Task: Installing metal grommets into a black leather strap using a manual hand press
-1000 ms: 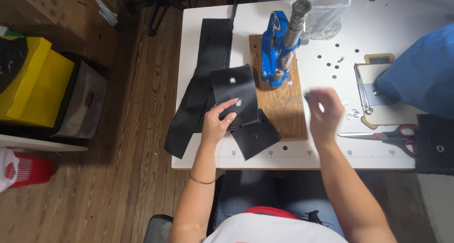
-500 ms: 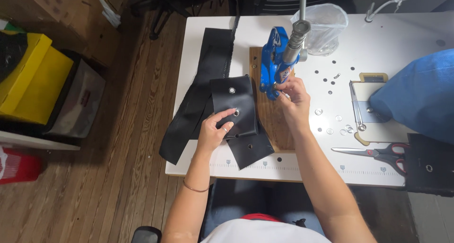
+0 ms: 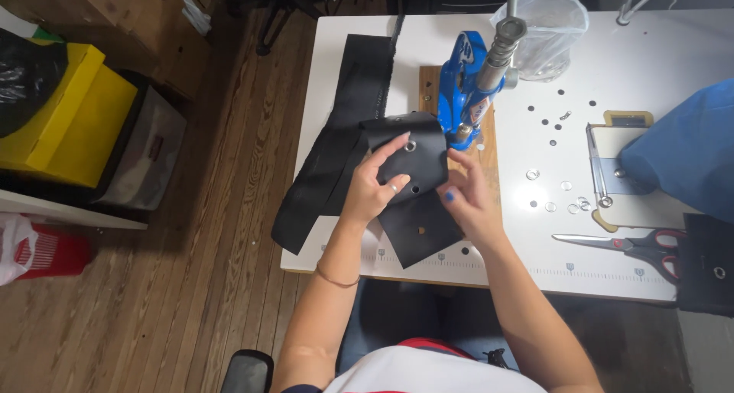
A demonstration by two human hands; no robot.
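Left hand (image 3: 376, 185) fingers spread flat, right hand (image 3: 468, 198) curled close beside, forearms converging

Matt black cloth piece (image 3: 409, 160) w/ shiny metal eyelet; glossy blue metal press (image 3: 466, 87) beside it, on wood board (image 3: 428, 87); smooth white tabletop (image 3: 657, 64).

White table (image 3: 657, 64), black fabric strip (image 3: 348, 125), wooden board (image 3: 428, 83), scissors (image 3: 627, 245), scattered eyelets (image 3: 562, 185)

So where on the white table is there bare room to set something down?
Bare: the far right table top beyond the plastic bag, and the front edge left of the scissors. Crowded: scattered eyelets mid-table; both hands hold black fabric beside the blue press.
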